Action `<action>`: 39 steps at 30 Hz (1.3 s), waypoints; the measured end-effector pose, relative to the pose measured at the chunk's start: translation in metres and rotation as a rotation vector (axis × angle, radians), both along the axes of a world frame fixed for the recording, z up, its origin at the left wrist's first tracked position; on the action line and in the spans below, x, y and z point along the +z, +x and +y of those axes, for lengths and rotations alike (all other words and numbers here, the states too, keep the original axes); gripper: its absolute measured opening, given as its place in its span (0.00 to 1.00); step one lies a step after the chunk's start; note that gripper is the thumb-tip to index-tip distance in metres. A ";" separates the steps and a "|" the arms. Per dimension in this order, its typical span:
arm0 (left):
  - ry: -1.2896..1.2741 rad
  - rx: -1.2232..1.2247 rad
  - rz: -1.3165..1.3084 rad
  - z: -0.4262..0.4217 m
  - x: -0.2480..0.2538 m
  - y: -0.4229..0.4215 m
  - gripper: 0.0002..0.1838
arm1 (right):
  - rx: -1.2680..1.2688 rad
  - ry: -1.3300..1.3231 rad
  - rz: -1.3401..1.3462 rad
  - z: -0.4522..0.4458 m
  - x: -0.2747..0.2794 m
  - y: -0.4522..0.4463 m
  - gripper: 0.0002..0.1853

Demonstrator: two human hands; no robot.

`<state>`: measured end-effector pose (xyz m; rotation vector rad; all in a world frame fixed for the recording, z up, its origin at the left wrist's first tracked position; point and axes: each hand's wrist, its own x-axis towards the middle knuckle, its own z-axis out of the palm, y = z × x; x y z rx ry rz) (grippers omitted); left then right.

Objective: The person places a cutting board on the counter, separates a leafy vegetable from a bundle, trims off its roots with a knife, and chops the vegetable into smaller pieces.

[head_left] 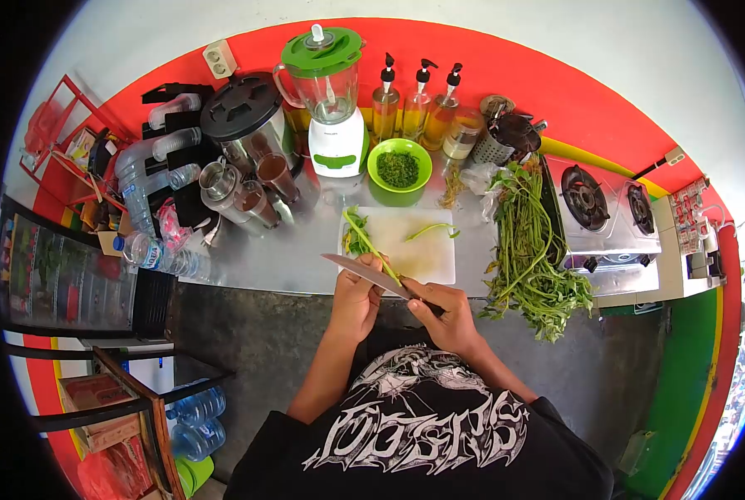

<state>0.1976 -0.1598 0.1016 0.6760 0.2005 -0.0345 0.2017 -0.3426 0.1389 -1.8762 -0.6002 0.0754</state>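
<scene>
My left hand [357, 288] is closed near the front edge of the white cutting board [435, 265], pinching a long green stem [364, 229] that slants across the board. My right hand [445, 317] grips a knife [372, 273] by its handle. The broad blade points left, crossing in front of my left fingers and close to the stem's lower end. Green leaves [356, 242] lie at the board's left side. A second, curved stem piece [431, 228] rests on its right part. Behind the board stands a green bowl [399, 198] of chopped greens [397, 168].
A large bunch of leafy stems [524, 242] hangs over the counter's front edge beside a gas stove [610, 208]. Along the back are a blender [331, 108], pump bottles [414, 108] and a steel container [252, 125]. Plastic bottles [152, 250] lie left.
</scene>
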 end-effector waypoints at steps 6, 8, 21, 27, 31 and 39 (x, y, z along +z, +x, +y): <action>0.035 0.023 0.091 -0.001 -0.004 0.000 0.07 | -0.004 -0.023 0.012 0.007 -0.007 -0.007 0.19; 0.044 0.031 0.096 -0.001 -0.007 -0.003 0.08 | -0.018 -0.079 0.004 0.008 -0.008 -0.009 0.19; -0.023 -0.002 0.101 -0.007 -0.022 -0.022 0.04 | -0.074 -0.049 0.042 0.011 -0.019 -0.015 0.21; -0.055 0.023 0.192 -0.006 -0.025 -0.029 0.08 | 0.000 -0.099 0.142 0.011 -0.015 -0.014 0.21; 0.011 0.130 0.172 -0.001 -0.024 -0.028 0.08 | 0.051 -0.028 0.179 0.012 -0.032 -0.017 0.20; -0.029 0.142 0.204 -0.010 -0.036 -0.035 0.03 | 0.161 -0.010 0.207 0.000 -0.032 -0.024 0.23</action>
